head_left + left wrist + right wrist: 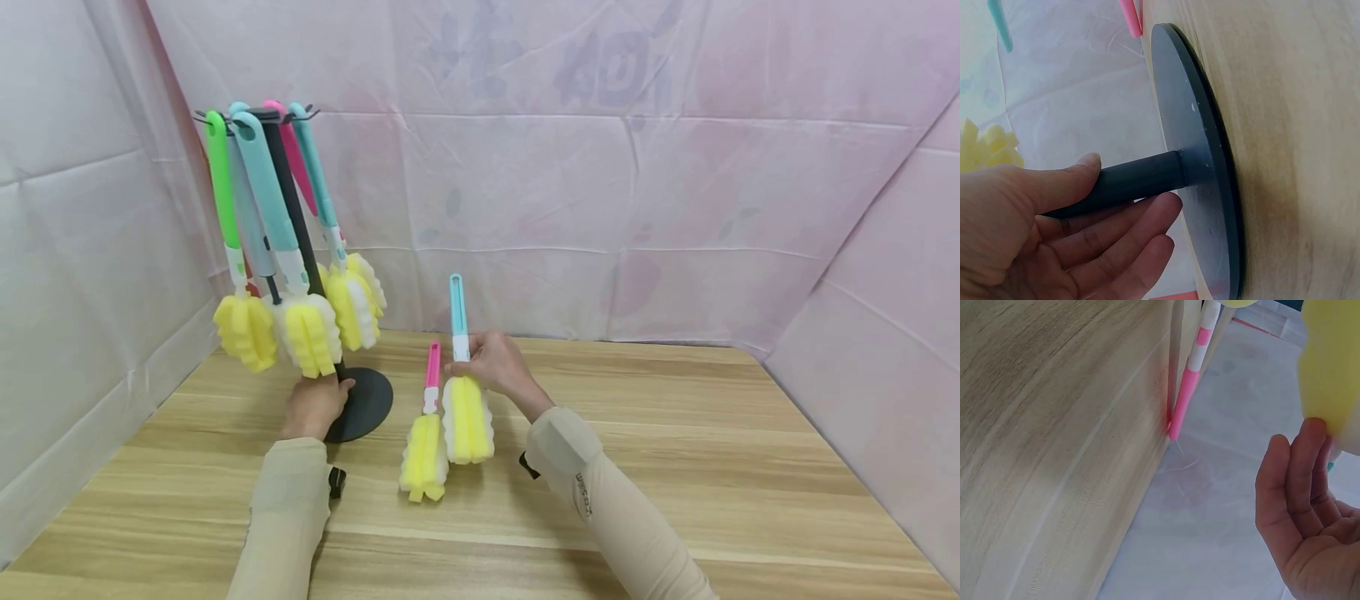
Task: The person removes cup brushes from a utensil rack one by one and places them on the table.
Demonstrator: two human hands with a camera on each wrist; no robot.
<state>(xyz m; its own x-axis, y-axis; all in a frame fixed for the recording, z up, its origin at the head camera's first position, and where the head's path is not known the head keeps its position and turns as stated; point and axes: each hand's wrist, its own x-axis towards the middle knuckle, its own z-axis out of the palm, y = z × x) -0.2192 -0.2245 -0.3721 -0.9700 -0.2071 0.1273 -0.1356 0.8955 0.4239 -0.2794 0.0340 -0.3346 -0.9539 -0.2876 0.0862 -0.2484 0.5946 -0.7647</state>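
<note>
Low on a black stand (363, 412), my left hand (313, 406) grips the post just above the round base. In the left wrist view the thumb lies along the post (1141, 178) with the fingers curled under it. My right hand (501, 364) pinches the white neck of a blue-handled sponge brush (468, 421), yellow and white head toward me. The right wrist view shows that hand's fingers at the brush's yellow sponge (1329, 369), the handle mostly hidden. Left of it, a pink-handled sponge brush (424, 454) lies on the table.
Several sponge brushes hang from the stand's top hooks (262, 117), among them a green-handled brush (223, 183) and a light blue one (268, 183). Their heads hang above my left hand. A pale cloth (525, 192) encloses the wooden table (675, 467) at the back and sides.
</note>
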